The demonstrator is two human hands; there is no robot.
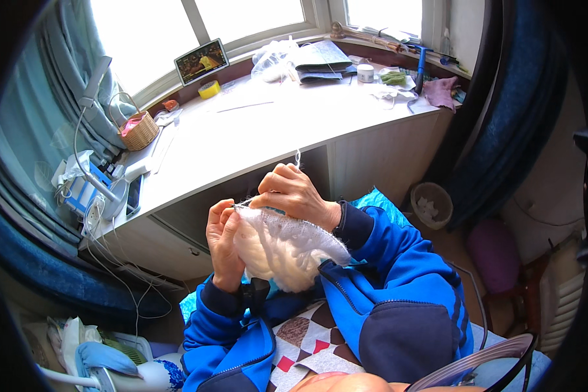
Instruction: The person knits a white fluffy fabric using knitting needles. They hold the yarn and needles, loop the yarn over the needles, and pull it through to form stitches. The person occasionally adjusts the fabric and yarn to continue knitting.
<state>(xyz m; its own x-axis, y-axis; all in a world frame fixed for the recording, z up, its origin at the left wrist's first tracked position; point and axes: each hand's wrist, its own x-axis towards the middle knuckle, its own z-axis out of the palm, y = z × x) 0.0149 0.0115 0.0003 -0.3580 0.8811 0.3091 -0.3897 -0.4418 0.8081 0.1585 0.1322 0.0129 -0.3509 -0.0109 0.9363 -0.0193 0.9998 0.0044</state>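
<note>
White knitted fabric [284,245] hangs between my two hands above my lap, its upper edge gathered along a knitting needle. My left hand [225,240] pinches the fabric's left corner between thumb and fingers, close to a needle tip [236,206]. Just right of that tip, my right hand [294,193] is closed around a needle, its fingers curled. White yarn [298,158] rises in a loop from behind the right fingers toward the desk edge. The palm side of the right hand is hidden.
Ahead stands a white desk [255,127] with a tablet [202,62], yellow tape [209,89], a wicker basket [140,131], a phone [134,196], a lamp [115,198] and a white jar [365,73]. Cables [132,279] hang at the left. A waste bin [431,206] stands at the right.
</note>
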